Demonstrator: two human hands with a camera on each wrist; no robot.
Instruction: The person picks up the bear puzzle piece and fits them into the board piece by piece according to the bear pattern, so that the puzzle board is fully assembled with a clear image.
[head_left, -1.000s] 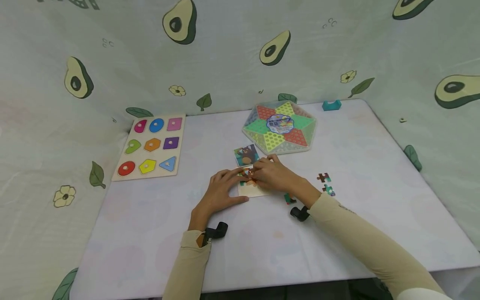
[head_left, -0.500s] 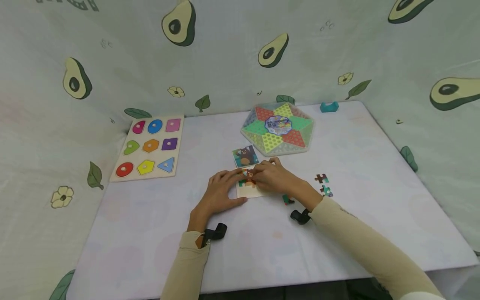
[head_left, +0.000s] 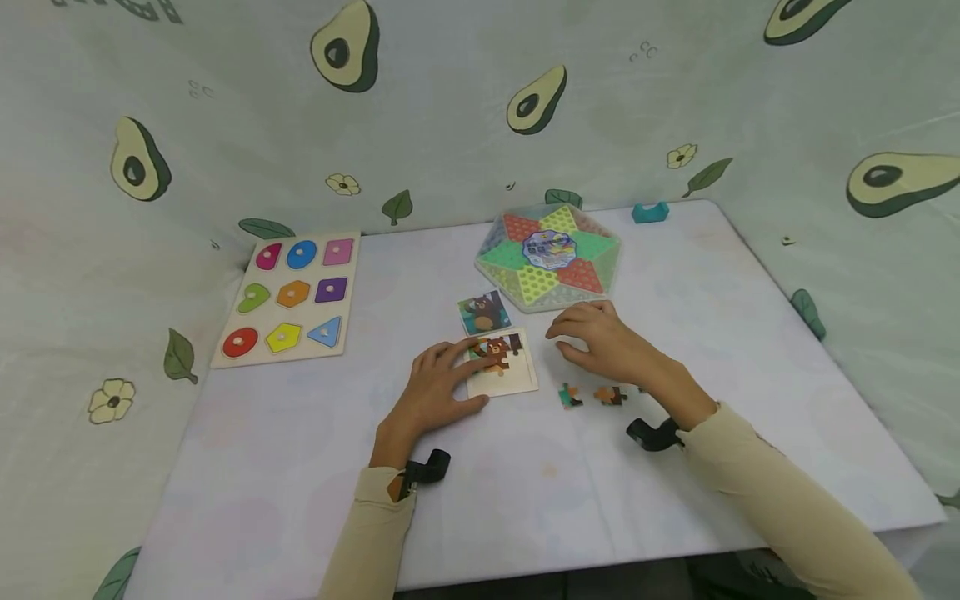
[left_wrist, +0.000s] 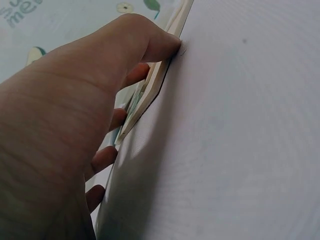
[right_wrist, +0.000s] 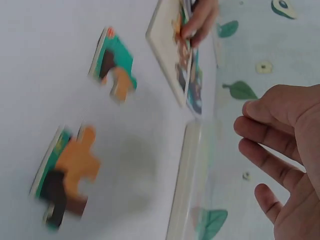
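The small wooden puzzle board (head_left: pixel 517 381) shows a bear picture in its upper part and bare wood below. My left hand (head_left: pixel 435 390) lies at its left side, index finger across the picture; in the left wrist view the thumb of that hand (left_wrist: pixel 75 95) touches the board's edge (left_wrist: pixel 156 86). My right hand (head_left: pixel 618 348) is to the right of the board, fingers a little bent and nothing in them, also in the right wrist view (right_wrist: pixel 295 135). Below it lie a green-and-orange piece (head_left: pixel 568 397) and an orange-brown piece (head_left: pixel 609 396).
A bear picture card (head_left: pixel 485 312) lies just behind the board. Farther back are a hexagonal star-patterned game board (head_left: pixel 551 271) and a small teal object (head_left: pixel 650 212). At the left lies a wooden shape board (head_left: pixel 306 348). A patterned cloth hangs behind the table.
My right hand has moved off the puzzle board to the right, uncovering a dark piece at the picture's upper right. My left hand stays on the board. The head view has shifted slightly.
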